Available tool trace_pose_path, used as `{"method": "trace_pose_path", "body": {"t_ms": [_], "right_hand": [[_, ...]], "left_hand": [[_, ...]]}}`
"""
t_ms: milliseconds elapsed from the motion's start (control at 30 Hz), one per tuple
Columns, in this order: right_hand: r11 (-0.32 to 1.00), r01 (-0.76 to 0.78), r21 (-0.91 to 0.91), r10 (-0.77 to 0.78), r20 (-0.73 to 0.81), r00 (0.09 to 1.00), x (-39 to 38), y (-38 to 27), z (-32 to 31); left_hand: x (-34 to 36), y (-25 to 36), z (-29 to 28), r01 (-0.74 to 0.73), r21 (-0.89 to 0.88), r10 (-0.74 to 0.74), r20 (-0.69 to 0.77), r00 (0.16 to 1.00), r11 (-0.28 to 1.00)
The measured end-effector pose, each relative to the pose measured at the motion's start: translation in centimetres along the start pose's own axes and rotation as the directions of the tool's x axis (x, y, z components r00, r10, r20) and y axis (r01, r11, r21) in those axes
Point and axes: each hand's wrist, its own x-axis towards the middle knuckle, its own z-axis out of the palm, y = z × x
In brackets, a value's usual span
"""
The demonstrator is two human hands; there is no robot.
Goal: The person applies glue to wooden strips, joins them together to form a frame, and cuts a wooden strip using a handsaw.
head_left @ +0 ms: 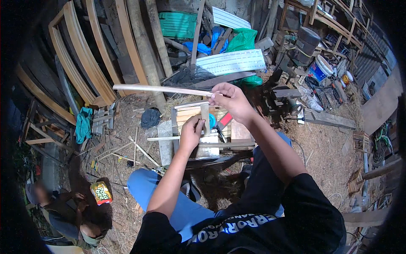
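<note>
My right hand pinches the end of a long, thin wooden strip, which reaches out level to the left above the work. Below it, my left hand has its fingers closed on a short, flat wooden piece standing upright on a low wooden work stand. Pale wooden slats lie on the stand behind my left hand. Just right of the short piece are a teal ring-shaped thing and a red tool, whose kind I cannot make out.
Another person sits at the lower left near a yellow snack bag. Wooden frames lean at the back left. Offcuts litter the dirt floor. A white bucket and piled tools stand at the right.
</note>
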Motion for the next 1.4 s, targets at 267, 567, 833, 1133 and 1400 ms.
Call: {"method": "trace_pose_path", "body": {"t_ms": [267, 567, 833, 1133, 1400], "right_hand": [[0.966, 0.000, 0.260, 0.030, -0.114, 0.993, 0.3, -0.8, -0.3], [0.870, 0.194, 0.454, -0.038, -0.330, 0.943, 0.9, -2.8, -2.7], [0.845, 0.160, 0.511, -0.009, -0.285, 0.958, 0.6, -1.5, -3.2], [0.863, 0.155, 0.480, -0.037, -0.247, 0.968, 0.3, -1.6, -4.0], [0.824, 0.181, 0.537, -0.016, -0.298, 0.955, 0.1, -1.8, -5.0]], "left_hand": [[-0.1, -0.1, -0.1, -0.006, 0.001, 0.006, -0.020, 1.000, 1.000], [0.4, -0.4, 0.4, -0.055, 0.010, 0.056, -0.054, 0.997, 0.998], [0.5, -2.0, 1.0, 0.035, -0.066, -0.036, -0.017, 0.999, 0.997], [1.3, -1.9, 0.6, 0.021, -0.187, -0.027, -0.026, 0.999, 0.982], [2.0, 1.5, -2.4, -0.186, 0.030, 0.189, -0.172, 0.967, 0.982]]}}
